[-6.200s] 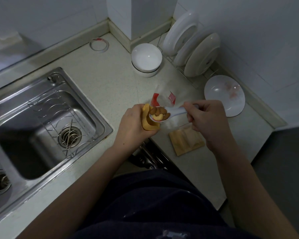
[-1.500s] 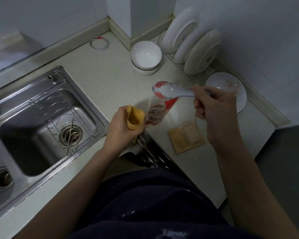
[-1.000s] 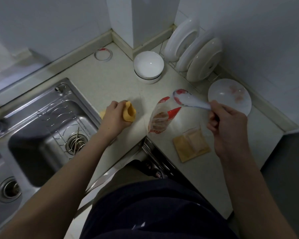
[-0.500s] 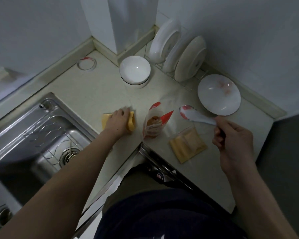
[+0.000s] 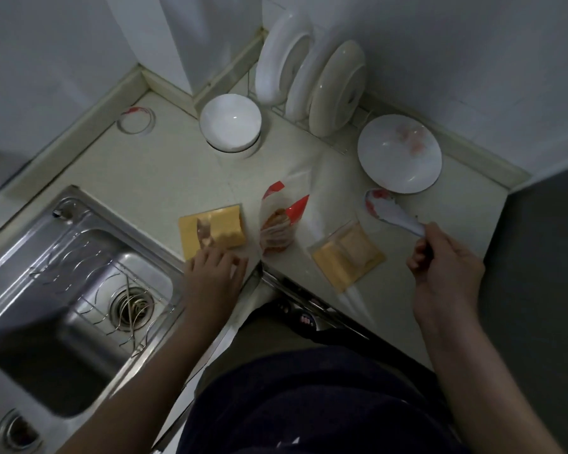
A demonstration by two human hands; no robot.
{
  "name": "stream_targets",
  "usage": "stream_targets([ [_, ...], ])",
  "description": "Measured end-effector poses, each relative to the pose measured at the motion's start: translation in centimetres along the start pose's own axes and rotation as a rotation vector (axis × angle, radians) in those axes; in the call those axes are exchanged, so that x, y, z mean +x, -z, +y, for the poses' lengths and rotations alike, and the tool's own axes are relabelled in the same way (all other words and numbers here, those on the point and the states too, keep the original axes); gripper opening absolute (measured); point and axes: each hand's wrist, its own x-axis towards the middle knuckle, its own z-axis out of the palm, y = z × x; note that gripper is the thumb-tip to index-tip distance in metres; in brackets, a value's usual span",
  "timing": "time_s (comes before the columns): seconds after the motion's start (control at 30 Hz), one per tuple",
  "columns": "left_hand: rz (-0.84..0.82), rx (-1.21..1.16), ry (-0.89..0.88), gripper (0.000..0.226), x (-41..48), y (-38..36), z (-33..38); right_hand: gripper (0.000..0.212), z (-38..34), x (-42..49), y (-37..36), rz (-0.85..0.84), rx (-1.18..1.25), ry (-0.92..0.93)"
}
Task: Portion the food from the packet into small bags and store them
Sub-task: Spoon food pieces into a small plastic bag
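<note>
Half a second ago the left hand (image 5: 215, 268) lay over the small yellow bag (image 5: 210, 231). We now find that hand drawn back toward the counter's front edge, and the bag lies flat and mostly uncovered. The spoon (image 5: 392, 214) has shifted to the right and now sits closer to the shallow dish (image 5: 399, 154). The packet (image 5: 279, 224) stands where it did.

The work surface is a pale counter (image 5: 164, 165) that turns a corner between white walls. A steel sink (image 5: 46, 290) is set in at the left. At the back we note a white bowl (image 5: 230, 126), plates (image 5: 336, 90) standing on edge, and a thin ring (image 5: 135, 121) lying flat.

The left hand's fingers are relaxed and spread. Their tips are at the near edge of the small yellow bag and nothing is gripped. The right hand (image 5: 446, 267) is curled round the spoon's handle, with the spoon's bowl pointing away toward the dish.

The packet is upright and in neither hand. It stands just right of the small yellow bag and left of a second yellow bag (image 5: 348, 257), which lies flat between the packet and the right hand.
</note>
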Motion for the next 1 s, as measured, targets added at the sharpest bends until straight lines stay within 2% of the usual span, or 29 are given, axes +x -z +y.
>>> stream_targets([
  [0.07, -0.039, -0.145, -0.168, 0.026, -0.5, 0.2, 1.4, 0.019, 0.2, 0.0, 0.4, 0.033, 0.011, 0.008],
  [0.13, -0.167, -0.269, -0.321, 0.026, -0.4, 0.1, 3.4, 0.023, 0.3, -0.1, 0.7, 0.052, 0.032, 0.008],
  [0.2, -0.336, -0.323, -0.396, 0.020, 0.1, -0.3, 5.7, 0.028, 0.4, -0.2, 1.0, 0.056, 0.060, -0.001],
  [0.3, -0.538, -0.375, -0.387, 0.028, 1.8, -2.5, 8.9, 0.025, 0.4, -0.4, 1.9, 0.078, 0.074, 0.000],
  [0.43, -0.644, -0.343, -0.244, 0.035, 5.1, -6.4, 12.2, 0.025, 0.6, -0.8, 3.1, 0.146, 0.061, 0.013],
  [0.53, -0.678, -0.266, -0.191, 0.038, 7.5, -9.5, 13.4, 0.024, 0.8, -1.0, 4.2, 0.193, 0.041, 0.038],
  [0.63, -0.739, -0.012, -0.300, 0.036, 9.5, -11.6, 13.5, 0.021, 1.0, -1.3, 5.3, 0.223, 0.029, 0.077],
  [0.7, -0.760, 0.009, -0.318, 0.033, 10.2, -12.1, 13.8, 0.023, 1.0, -1.3, 6.0, 0.235, 0.005, 0.121],
  [0.87, -0.692, -0.135, -0.156, 0.028, 10.9, -10.8, 15.2, 0.030, 1.4, -1.1, 7.3, 0.258, -0.152, 0.284],
  [1.0, -0.491, -0.421, -0.068, 0.023, 10.9, -7.2, 15.8, 0.035, 1.6, -1.1, 7.1, 0.236, -0.238, 0.367],
])
